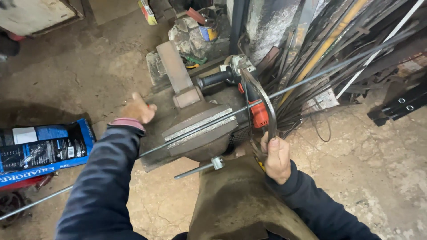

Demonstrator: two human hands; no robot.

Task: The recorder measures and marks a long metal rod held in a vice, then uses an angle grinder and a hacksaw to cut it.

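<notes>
We see the long steel rod (284, 91) clamped in the vise (202, 133), running from near left to far right. Our right hand (276, 158) grips a curved metal strip (266, 100) just right of the vise, nearer the rod. Our left hand (138, 109) hovers loosely curled, holding nothing, left of the vise.

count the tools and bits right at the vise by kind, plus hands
bench vise: 1
long steel rod lying across the vise: 1
angle grinder: 1
curved metal strip: 1
hands: 2, left hand, right hand
total: 6
</notes>
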